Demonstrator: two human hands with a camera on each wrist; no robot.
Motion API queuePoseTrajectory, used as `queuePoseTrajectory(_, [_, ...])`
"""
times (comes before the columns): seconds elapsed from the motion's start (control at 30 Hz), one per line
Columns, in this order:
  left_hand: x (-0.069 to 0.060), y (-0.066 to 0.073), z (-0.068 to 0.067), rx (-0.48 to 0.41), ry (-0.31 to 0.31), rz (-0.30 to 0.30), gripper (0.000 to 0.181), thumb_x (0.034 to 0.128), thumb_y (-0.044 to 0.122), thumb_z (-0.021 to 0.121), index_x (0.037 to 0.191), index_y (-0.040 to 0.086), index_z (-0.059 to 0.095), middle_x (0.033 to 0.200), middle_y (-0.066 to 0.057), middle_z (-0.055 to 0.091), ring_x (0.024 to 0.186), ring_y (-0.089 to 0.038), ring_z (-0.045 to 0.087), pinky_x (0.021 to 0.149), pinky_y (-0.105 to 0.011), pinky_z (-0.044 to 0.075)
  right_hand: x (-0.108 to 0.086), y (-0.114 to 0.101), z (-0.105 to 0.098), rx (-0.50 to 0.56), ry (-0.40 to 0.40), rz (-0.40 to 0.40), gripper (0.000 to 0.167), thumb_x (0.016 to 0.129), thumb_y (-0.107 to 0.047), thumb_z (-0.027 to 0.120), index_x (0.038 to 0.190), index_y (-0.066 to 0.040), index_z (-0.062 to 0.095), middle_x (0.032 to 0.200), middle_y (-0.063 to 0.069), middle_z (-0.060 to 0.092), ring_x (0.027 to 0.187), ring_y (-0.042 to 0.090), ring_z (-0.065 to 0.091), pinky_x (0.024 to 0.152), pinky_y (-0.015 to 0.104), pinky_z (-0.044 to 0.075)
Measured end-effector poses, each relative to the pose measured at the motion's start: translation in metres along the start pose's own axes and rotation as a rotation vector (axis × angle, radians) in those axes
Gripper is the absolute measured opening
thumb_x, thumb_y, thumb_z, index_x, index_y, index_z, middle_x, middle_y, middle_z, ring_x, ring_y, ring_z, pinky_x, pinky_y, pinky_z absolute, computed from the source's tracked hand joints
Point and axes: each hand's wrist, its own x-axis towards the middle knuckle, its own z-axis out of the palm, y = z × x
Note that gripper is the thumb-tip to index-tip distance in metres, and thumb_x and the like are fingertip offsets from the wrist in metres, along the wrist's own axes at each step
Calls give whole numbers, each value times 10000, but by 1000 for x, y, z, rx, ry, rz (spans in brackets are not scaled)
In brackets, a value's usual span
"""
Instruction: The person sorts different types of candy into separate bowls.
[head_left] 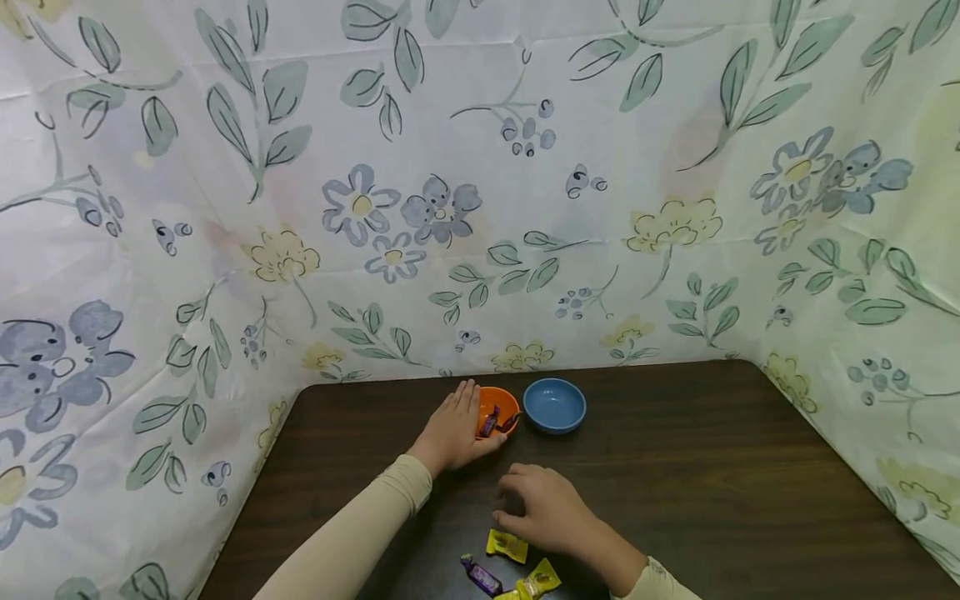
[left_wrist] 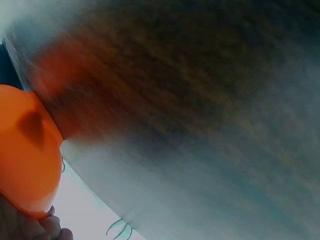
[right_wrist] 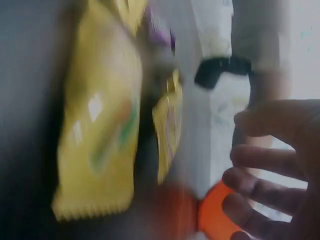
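Note:
My left hand (head_left: 454, 431) lies against the left side of an orange bowl (head_left: 497, 402), fingers along its rim and thumb at its front; the left wrist view shows fingertips (left_wrist: 37, 227) at the orange bowl (left_wrist: 30, 150). Purple-wrapped candies (head_left: 489, 423) lie inside it. My right hand (head_left: 551, 510) is held over the table with fingers bent and apart, just above a yellow candy (head_left: 507, 546). Nearer the front lie a purple candy (head_left: 482, 576) and another yellow wrapper (head_left: 538, 581). In the right wrist view the hand (right_wrist: 280, 170) holds nothing beside blurred yellow candies (right_wrist: 100, 120).
A blue bowl (head_left: 555, 406) stands just right of the orange one, near the back edge of the dark wooden table (head_left: 675, 467). Floral cloth (head_left: 525, 208) hangs behind the table and along both sides.

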Motion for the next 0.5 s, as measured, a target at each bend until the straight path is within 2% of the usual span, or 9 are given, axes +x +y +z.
queuePoseTrajectory(0.13, [0, 1, -1, 13, 3, 1, 1101, 984, 834, 327, 1680, -12, 207, 1764, -215, 193, 1649, -361, 195, 1331, -485, 227, -7, -14, 3, 27, -64, -37, 133, 934, -383, 799, 970, -258, 771, 913, -139, 652, 747, -44, 505, 664, 217, 477])
queuePoseTrajectory(0.27, [0, 1, 0, 34, 0, -2, 1099, 988, 833, 322, 1678, -16, 209, 1761, -216, 200, 1647, -360, 203, 1328, -482, 239, -13, -24, 5, 35, -121, -43, 167, 928, -417, 794, 970, -258, 772, 904, -148, 636, 761, -53, 490, 653, 199, 458])
queuePoseTrajectory(0.5, [-1, 2, -1, 29, -1, -5, 1092, 994, 825, 324, 1676, -20, 211, 1761, -214, 201, 1647, -360, 204, 1330, -481, 235, -18, -31, 15, 18, -219, -45, 171, 925, -475, 773, 971, -310, 779, 901, -201, 603, 751, -61, 484, 634, 182, 442])
